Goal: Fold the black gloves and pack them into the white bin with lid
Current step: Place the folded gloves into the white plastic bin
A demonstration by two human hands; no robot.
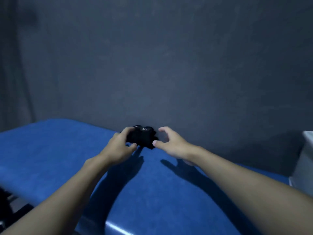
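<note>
Partly hidden, black gloves (143, 137) sit bundled in left hand (118, 146).

Dim overall, with a cold blue cast. Lit from above and behind the camera, judging by the hard forearm shadows thrown forward on the blue surface (50, 150) toward 12 o'clock. Small streak of glare on the surface's near edge at 6 o'clock. Soft, slightly smeared throughout; white marking on the black gloves (141, 137) unreadable. Wide-angle bowing of the surface's edges. Murky grey wall (169, 65), darkest at 9 and 10 o'clock. Pale bin (304, 158) at 3 o'clock blurred.
</note>
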